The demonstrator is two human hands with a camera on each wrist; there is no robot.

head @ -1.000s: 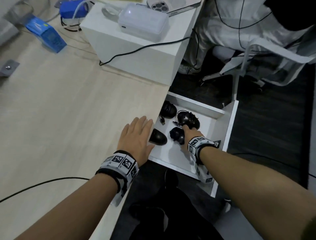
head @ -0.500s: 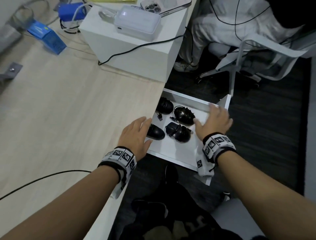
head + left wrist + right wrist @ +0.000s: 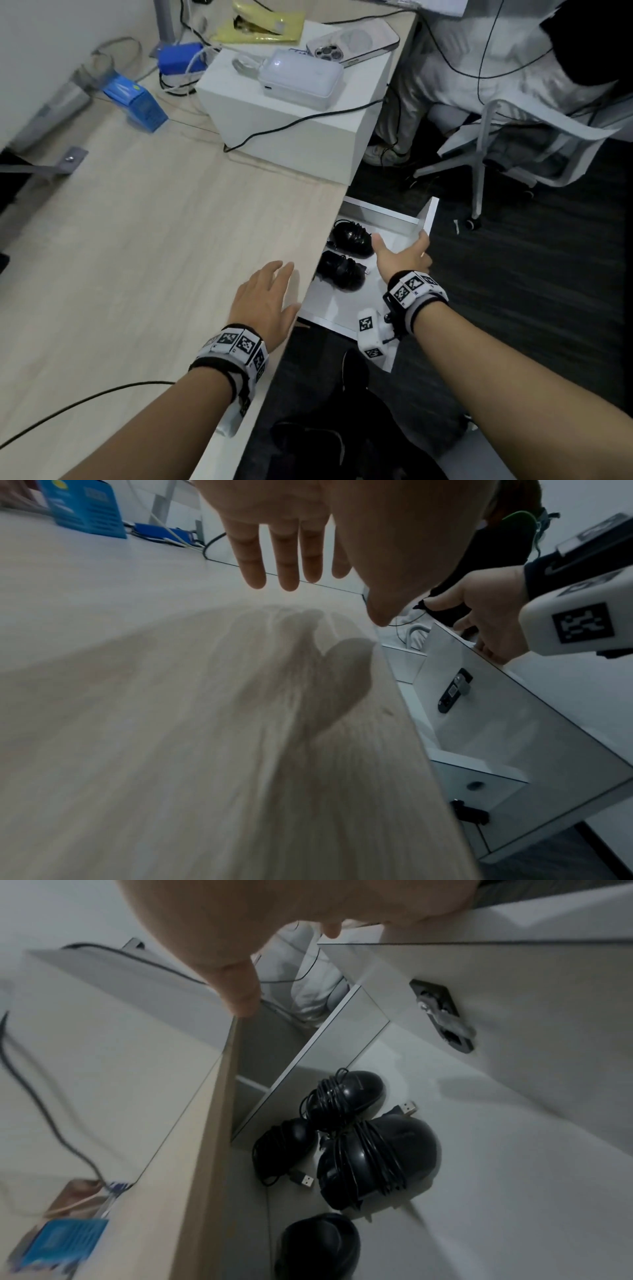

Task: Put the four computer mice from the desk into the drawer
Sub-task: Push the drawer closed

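Note:
Several black mice with cords wound round them lie in the white drawer [image 3: 337,306]: the right wrist view shows them [image 3: 352,1092] [image 3: 380,1158] [image 3: 318,1248], the head view shows only two [image 3: 352,236] [image 3: 340,270] past the desk edge. My right hand [image 3: 407,255] holds the top edge of the drawer front [image 3: 430,216], fingers curled over it, thumb spread above the drawer. My left hand [image 3: 267,294] hovers flat and empty just above the wooden desk [image 3: 154,257] beside its edge.
A white box [image 3: 294,137] with a power bank, a phone and a black cable stands at the desk's far edge. A blue box [image 3: 137,102] lies further left. Behind the drawer a seated person [image 3: 479,51] and a white chair base [image 3: 476,171] stand on the dark floor.
My right hand left the mice, took the drawer front, and the drawer has slid in under the desk, hiding two mice from the head view. The left hand stayed by the desk edge.

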